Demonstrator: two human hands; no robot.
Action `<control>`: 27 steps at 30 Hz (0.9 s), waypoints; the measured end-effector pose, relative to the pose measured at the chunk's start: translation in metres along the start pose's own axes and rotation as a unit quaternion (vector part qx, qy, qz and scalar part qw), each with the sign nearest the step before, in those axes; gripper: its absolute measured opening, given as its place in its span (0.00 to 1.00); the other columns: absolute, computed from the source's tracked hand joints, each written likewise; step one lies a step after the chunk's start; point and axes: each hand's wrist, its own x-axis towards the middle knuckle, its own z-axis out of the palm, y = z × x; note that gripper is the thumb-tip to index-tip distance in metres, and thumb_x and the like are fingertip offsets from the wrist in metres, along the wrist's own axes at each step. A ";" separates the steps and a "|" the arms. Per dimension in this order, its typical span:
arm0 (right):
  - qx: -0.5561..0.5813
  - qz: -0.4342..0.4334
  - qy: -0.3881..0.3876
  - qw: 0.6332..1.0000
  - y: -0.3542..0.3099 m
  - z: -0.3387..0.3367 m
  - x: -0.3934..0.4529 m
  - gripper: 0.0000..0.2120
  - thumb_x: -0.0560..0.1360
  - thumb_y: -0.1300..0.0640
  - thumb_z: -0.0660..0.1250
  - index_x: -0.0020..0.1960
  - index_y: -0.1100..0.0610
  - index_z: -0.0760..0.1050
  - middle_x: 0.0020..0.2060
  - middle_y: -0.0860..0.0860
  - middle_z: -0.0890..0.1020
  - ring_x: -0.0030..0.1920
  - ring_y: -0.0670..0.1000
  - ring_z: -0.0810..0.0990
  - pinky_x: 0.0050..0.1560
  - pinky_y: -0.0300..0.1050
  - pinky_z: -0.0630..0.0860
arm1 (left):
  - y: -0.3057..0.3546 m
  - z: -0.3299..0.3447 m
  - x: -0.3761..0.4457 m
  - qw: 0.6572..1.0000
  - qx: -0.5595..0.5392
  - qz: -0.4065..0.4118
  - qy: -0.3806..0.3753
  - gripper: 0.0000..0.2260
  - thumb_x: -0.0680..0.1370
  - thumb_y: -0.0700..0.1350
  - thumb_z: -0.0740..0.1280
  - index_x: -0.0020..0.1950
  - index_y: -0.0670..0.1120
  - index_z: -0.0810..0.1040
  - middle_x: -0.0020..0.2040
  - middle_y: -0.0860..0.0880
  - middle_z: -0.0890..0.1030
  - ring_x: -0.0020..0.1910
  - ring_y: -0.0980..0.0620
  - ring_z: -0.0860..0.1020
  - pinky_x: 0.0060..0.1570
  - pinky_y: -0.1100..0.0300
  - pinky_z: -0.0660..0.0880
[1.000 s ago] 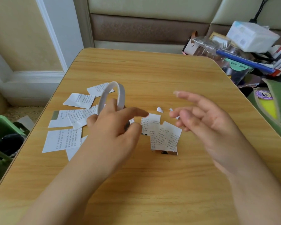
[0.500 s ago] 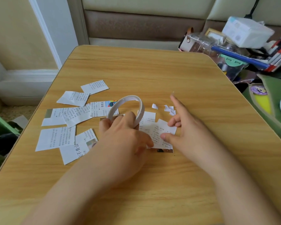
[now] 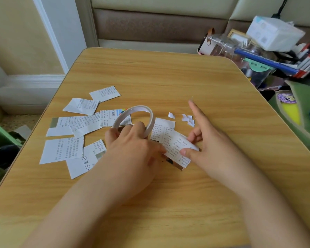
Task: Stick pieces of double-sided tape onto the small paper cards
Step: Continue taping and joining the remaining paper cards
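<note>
My left hand grips a white ring-shaped roll of double-sided tape and rests low on the wooden table. Its fingertips touch the left edge of a small printed paper card. My right hand pinches the right side of that same card with thumb and curled fingers, while its index finger points up and away. Under this card lie other cards. Several more printed cards are spread to the left of my left hand.
Tiny white paper scraps lie just beyond the right hand. Clutter of boxes, books and a clear bag sits off the table's far right corner. A green bag is at the right, a green bin at the left.
Both hands have come down from the air onto the cards at the table's middle. The tape roll has tipped from upright to slanted, and the right hand now pinches a card.
</note>
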 end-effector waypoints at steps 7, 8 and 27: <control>0.011 -0.026 0.025 0.999 0.004 0.000 0.000 0.53 0.67 0.60 0.76 0.69 0.26 0.42 0.49 0.37 0.67 0.40 0.39 0.72 0.45 0.33 0.71 | 0.001 -0.008 0.002 0.998 0.056 -0.032 0.002 0.18 0.75 0.49 0.56 0.59 0.64 0.77 0.39 0.55 0.57 0.43 0.53 0.61 0.43 0.55 0.49; 0.013 -0.023 0.022 0.999 0.005 -0.001 0.000 0.53 0.67 0.61 0.76 0.69 0.27 0.44 0.48 0.38 0.68 0.39 0.40 0.72 0.45 0.34 0.71 | 0.001 -0.007 0.002 0.996 0.077 -0.042 -0.020 0.19 0.76 0.49 0.55 0.63 0.66 0.73 0.41 0.54 0.57 0.45 0.53 0.60 0.46 0.54 0.51; 0.045 -0.036 -0.002 0.998 -0.018 0.015 -0.007 0.50 0.68 0.61 0.76 0.70 0.29 0.47 0.39 0.47 0.75 0.35 0.44 0.76 0.42 0.31 0.74 | -0.003 -0.008 0.005 0.989 0.102 -0.090 -0.066 0.29 0.74 0.66 0.60 0.73 0.64 0.58 0.48 0.54 0.58 0.58 0.53 0.66 0.43 0.55 0.47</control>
